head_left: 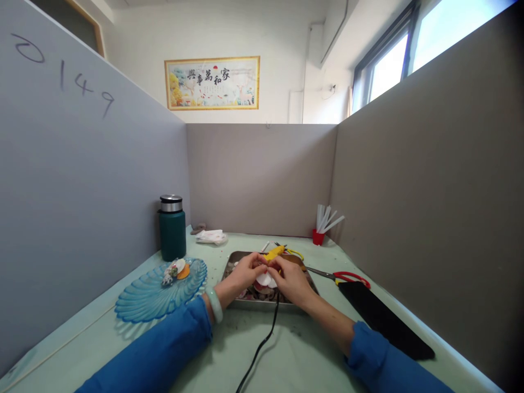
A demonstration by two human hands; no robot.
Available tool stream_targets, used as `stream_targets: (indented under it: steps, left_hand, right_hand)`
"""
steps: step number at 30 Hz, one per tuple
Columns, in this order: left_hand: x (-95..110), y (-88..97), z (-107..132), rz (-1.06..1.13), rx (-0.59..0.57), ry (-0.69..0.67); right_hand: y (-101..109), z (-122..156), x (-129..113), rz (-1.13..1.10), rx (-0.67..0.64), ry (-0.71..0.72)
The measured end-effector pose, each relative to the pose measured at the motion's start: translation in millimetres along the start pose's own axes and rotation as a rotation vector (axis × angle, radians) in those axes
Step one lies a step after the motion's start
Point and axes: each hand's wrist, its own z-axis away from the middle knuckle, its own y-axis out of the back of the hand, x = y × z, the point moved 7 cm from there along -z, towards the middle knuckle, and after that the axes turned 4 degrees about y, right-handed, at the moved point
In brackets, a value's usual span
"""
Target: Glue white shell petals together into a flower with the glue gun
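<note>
Over a metal tray (pixel 262 307) of shell-like pieces, my left hand (pixel 246 273) and my right hand (pixel 292 281) meet with fingertips pinched together. A small white shell-like piece (pixel 267 280) shows between and just under the fingertips, and both hands are closed on it. The fingers hide part of it. Right behind them lies a yellow glue gun (pixel 274 252), partly covered by my hands. A black cord (pixel 264 343) runs from the tray toward me. A pale bracelet (pixel 214 305) circles my left wrist.
On the left, a blue scalloped glass plate (pixel 143 297) holds a small shell cluster (pixel 176 271), with a green bottle (pixel 172 232) behind. To the right lie red-handled scissors (pixel 350 277) and a black flat strip (pixel 380 316). A red cup (pixel 318 237) with white sticks stands at the back.
</note>
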Motion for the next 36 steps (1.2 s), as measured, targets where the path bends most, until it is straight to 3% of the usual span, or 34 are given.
stream_targets:
  steps: [15,28,36]
  left_hand:
    - [-2.4,4.0,-2.4,-0.08,0.024,-0.031]
    - [-11.9,1.4,-2.8,-0.022,0.003,0.064]
    - [-8.5,-0.9,-2.7,-0.035,-0.021,0.042]
  right_hand:
    - [-0.8,0.1,1.4,0.005,0.001,-0.01]
    - [0.5,0.8,-0.8,0.0,-0.017,-0.035]
    - [-0.8,0.1,-0.2,-0.008,-0.015,-0.01]
